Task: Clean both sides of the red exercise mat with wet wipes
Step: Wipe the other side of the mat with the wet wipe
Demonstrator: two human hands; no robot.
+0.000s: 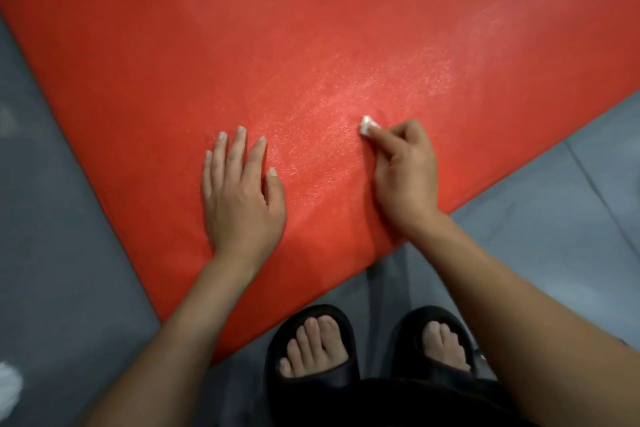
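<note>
While the camera looks straight down, 2 hands work on the mat:

Right hand: the right hand [403,177] has its fingers curled, pinching a small white wad of wet wipe [366,124] at the fingertips and pressing it onto the mat; only a bit of the wipe shows beyond the fingers.

Left hand: the left hand [240,191] lies flat, palm down, fingers straight and slightly spread, thumb out to the side, resting on the mat near its closest corner and holding nothing.

Hands to each other: they sit side by side, apart, with bare mat between them.

Red exercise mat: the red exercise mat [311,45] lies flat on the floor, turned at an angle so that 1 corner points toward the person's feet; it fills most of the view. Its surface is finely textured and shows a pale sheen around and beyond the wipe.

Floor: grey tiled floor [561,218] shows at the left and right of the mat.

Feet: 2 feet in black open-toe slides [311,350] stand on the floor just off the mat's near edge.

Lower left corner: a blurred white shape [8,385] lies at the frame edge; what it is cannot be told.
</note>
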